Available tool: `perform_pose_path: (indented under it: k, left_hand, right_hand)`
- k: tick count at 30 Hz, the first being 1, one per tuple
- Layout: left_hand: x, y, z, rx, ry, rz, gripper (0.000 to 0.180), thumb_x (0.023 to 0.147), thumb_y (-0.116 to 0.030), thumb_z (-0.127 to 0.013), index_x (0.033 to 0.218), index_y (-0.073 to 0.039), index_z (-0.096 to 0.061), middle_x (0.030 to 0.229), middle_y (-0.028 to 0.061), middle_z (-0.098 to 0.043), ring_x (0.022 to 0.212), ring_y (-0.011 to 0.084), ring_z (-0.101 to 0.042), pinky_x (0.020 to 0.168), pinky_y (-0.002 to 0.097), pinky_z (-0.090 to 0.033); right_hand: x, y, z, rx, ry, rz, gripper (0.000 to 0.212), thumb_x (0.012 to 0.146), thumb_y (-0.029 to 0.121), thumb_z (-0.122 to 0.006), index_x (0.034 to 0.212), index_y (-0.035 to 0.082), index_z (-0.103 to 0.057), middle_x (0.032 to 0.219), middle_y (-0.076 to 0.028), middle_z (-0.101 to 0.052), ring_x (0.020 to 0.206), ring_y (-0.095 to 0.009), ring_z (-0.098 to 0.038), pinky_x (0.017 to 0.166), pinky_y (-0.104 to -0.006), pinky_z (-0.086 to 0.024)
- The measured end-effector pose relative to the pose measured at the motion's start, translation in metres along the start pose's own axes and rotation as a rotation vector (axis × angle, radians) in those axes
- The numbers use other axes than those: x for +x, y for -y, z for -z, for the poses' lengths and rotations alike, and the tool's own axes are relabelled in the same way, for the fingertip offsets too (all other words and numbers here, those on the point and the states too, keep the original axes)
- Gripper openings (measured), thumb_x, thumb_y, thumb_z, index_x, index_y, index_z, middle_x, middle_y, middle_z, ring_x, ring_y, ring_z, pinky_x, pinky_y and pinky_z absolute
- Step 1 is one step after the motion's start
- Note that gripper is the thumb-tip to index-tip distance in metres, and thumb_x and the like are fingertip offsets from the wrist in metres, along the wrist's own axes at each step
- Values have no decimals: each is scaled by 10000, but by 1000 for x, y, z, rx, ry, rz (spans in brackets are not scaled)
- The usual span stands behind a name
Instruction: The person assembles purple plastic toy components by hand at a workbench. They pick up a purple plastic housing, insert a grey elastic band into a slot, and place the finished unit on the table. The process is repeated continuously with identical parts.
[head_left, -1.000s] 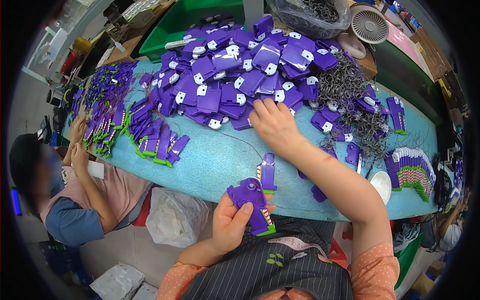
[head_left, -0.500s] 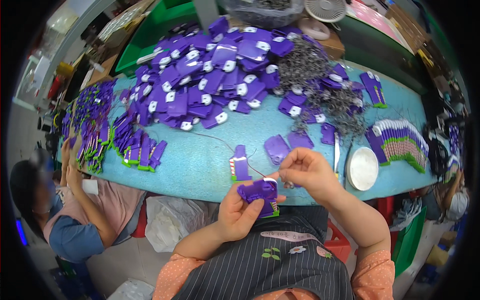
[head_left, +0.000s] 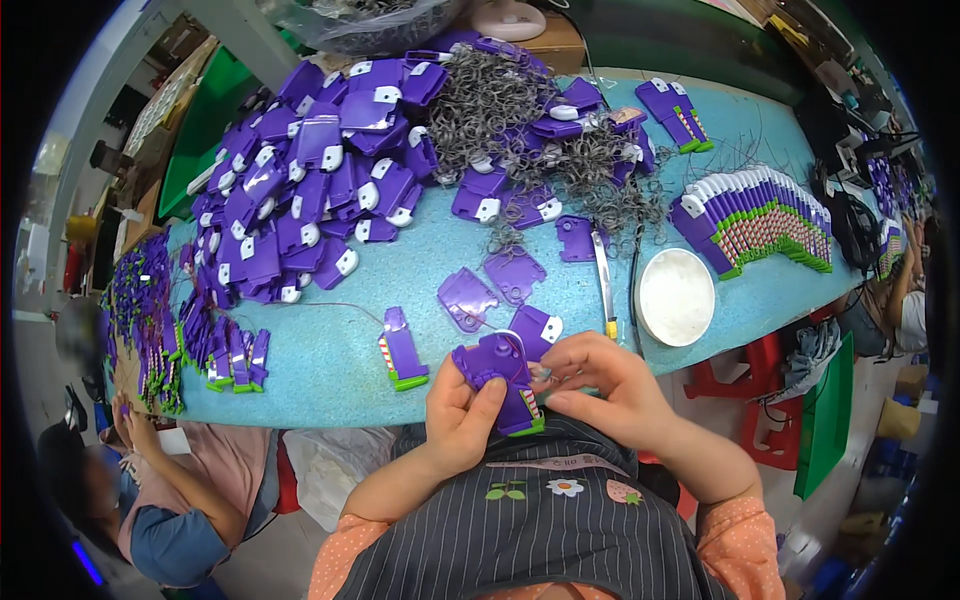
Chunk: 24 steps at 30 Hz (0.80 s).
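My left hand (head_left: 458, 418) grips a purple plastic housing (head_left: 494, 358) with a green end and a striped edge, its hollow inner side facing up. A thin wire loops round the top of this housing. Close against its right side is my right hand (head_left: 612, 392), its fingers bent and pinched together; what sits between the fingertips is too small to make out. A purple cover with a white tip (head_left: 534, 328) lies just beyond both hands. To the left rests a narrow purple piece with a green foot (head_left: 403, 345), a dark wire trailing from it.
A large heap of purple covers (head_left: 300, 190) fills the back left, beside tangled grey wire coils (head_left: 490, 110). Rightward are a utility knife (head_left: 604, 285), a white bowl (head_left: 676, 298) and a row of stacked housings (head_left: 760, 222). A co-worker (head_left: 180, 490) sits at left.
My right hand has come down from above and right of the housing to its side. The view has shifted, and the purple cover with a white tip now shows beyond my hands.
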<state>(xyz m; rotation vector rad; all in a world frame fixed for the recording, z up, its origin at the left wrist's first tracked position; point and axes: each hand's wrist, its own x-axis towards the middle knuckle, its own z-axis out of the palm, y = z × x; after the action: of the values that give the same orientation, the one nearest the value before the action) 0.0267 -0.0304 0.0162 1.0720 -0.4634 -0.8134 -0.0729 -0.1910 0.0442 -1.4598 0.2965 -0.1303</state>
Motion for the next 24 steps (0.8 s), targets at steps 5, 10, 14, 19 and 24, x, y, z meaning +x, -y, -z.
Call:
perform_pose_path:
  k: [5, 10, 14, 19, 24]
  left_hand:
    - [-3, 5, -13, -109, 50, 68, 305, 940, -86, -430, 1208, 31, -343, 1138, 235, -553, 966, 264, -620, 849, 375, -513]
    - [-2, -6, -3, -192, 147, 268, 309, 944, -23, -385, 1242, 21, -316, 1199, 222, -524, 1050, 293, -583, 904, 376, -483]
    - [-3, -19, -5, -251, 146, 412, 313, 947, -41, -399, 1250, 11, -342, 1193, 216, -529, 1068, 281, -574, 924, 378, -465]
    - [-8, -24, -4, -260, 160, 459, 342, 942, -25, -401, 1275, 8, -333, 1208, 189, -518, 1096, 264, -552, 946, 378, -446]
    - [-12, -22, -17, -245, 163, 330, 347, 942, -6, -382, 1284, 19, -330, 1224, 154, -499, 1115, 238, -534, 951, 359, -437]
  right_hand:
    - [-16, -5, 9, -254, -192, 126, 79, 797, 2, -610, 875, 3, -600, 945, -120, -552, 873, -194, -582, 719, -283, -458]
    - [-30, 14, 57, -933, -674, 334, 72, 735, 16, -643, 799, 8, -611, 857, -110, -545, 823, -260, -525, 729, -339, -407]
    - [-21, 1, 82, -1207, -659, 292, 89, 719, 23, -659, 794, 7, -614, 815, -117, -525, 813, -267, -496, 721, -356, -384]
    - [-23, 6, 75, -979, -808, 346, 38, 763, 1, -629, 797, -2, -614, 829, -106, -529, 800, -227, -502, 731, -301, -394]
    - [-30, 25, 36, -467, -668, 392, 33, 821, -46, -526, 828, -14, -525, 906, -86, -501, 809, -140, -470, 745, -251, -384]
